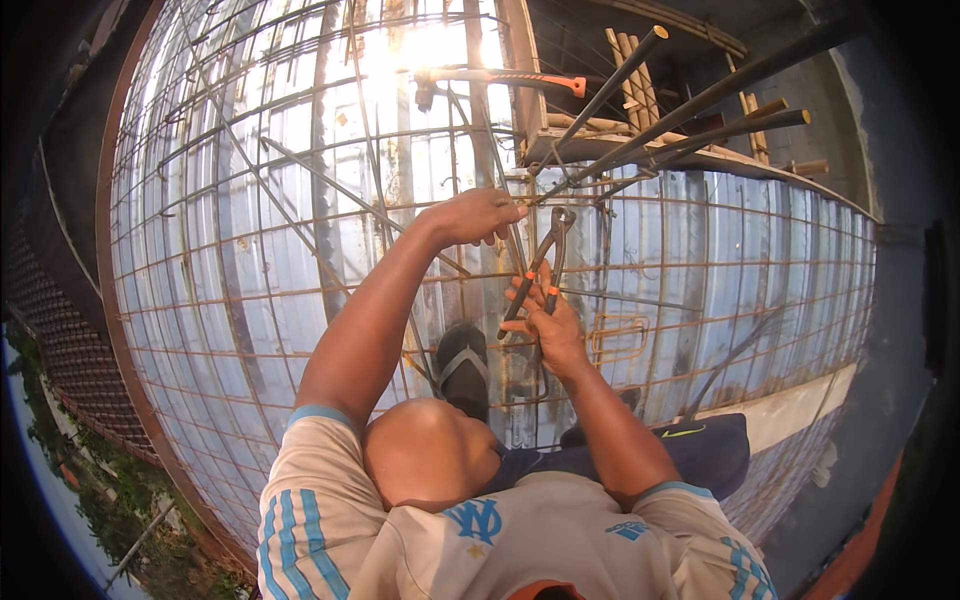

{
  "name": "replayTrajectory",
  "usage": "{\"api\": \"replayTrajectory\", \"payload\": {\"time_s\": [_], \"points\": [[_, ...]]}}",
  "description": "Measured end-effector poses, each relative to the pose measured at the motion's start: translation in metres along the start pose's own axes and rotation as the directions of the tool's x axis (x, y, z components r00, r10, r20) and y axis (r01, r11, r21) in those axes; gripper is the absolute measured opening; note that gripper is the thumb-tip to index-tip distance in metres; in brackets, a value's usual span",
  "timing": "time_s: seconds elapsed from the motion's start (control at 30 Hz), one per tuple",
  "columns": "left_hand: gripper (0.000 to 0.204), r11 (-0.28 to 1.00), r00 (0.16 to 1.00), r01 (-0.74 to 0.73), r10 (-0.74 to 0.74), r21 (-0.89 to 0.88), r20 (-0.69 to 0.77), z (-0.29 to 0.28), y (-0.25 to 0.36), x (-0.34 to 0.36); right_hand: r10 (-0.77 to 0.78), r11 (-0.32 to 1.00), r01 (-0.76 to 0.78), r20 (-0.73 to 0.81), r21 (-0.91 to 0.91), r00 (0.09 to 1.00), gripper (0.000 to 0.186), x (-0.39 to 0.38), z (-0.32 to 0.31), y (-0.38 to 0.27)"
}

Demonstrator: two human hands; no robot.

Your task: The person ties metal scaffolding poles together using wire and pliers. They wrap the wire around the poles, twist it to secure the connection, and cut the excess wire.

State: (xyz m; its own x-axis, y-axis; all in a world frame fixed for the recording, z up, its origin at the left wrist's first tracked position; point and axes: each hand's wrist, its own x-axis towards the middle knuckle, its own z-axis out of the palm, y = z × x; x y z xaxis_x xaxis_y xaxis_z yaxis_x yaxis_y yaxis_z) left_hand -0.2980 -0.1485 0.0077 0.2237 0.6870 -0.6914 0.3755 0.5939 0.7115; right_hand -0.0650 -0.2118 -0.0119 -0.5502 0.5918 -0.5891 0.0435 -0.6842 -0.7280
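My right hand grips a pair of rebar tying pincers with dark handles and orange bands. The jaws point away from me, close to the foot of the steel bars at the opening's corner. My left hand reaches in from the left, just left of the jaws. Its fingers are bent and pinched together by a crossing of the bars; whatever lies between the fingertips is too small to make out. Under both hands runs a grid of thin rusty reinforcing bars over ribbed metal decking.
A hammer with an orange grip lies beyond my left hand. Thick steel bars slant over a wood-edged opening at the far right. A bent steel stirrup lies right of my right hand. My sandalled foot stands among the bars. The decking's edge drops off left.
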Motion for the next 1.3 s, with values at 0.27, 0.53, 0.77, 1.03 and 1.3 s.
{"api": "replayTrajectory", "payload": {"time_s": [0.27, 0.53, 0.77, 1.03, 1.3], "points": [[0.051, 0.981, 0.981, -0.192, 0.192, -0.024, 0.024, 0.025, 0.013, 0.003, -0.109, 0.988, 0.102, 0.058, 0.115, 0.992, 0.076, 0.021, 0.026, 0.005], [0.035, 0.96, 0.942, -0.274, 0.256, -0.058, -0.216, 0.013, -0.013, 0.016, -0.017, 1.0, 0.016, 0.036, 0.021, 0.999, 0.072, 0.026, 0.027, 0.006], [0.034, 0.93, 0.921, -0.346, 0.362, 0.126, -0.146, -0.003, -0.001, 0.032, -0.022, 0.998, 0.021, 0.019, 0.06, 1.0, 0.075, 0.034, 0.031, -0.002], [0.034, 0.931, 0.921, -0.349, 0.361, 0.105, -0.146, -0.003, 0.008, 0.04, -0.037, 0.999, 0.037, -0.003, -0.012, 0.999, 0.072, 0.043, 0.03, -0.003], [0.033, 0.926, 0.988, -0.152, 0.137, -0.345, -0.068, 0.008, 0.008, 0.03, -0.059, 0.997, 0.059, 0.0, -0.05, 0.998, 0.07, 0.045, 0.037, -0.007]]}}
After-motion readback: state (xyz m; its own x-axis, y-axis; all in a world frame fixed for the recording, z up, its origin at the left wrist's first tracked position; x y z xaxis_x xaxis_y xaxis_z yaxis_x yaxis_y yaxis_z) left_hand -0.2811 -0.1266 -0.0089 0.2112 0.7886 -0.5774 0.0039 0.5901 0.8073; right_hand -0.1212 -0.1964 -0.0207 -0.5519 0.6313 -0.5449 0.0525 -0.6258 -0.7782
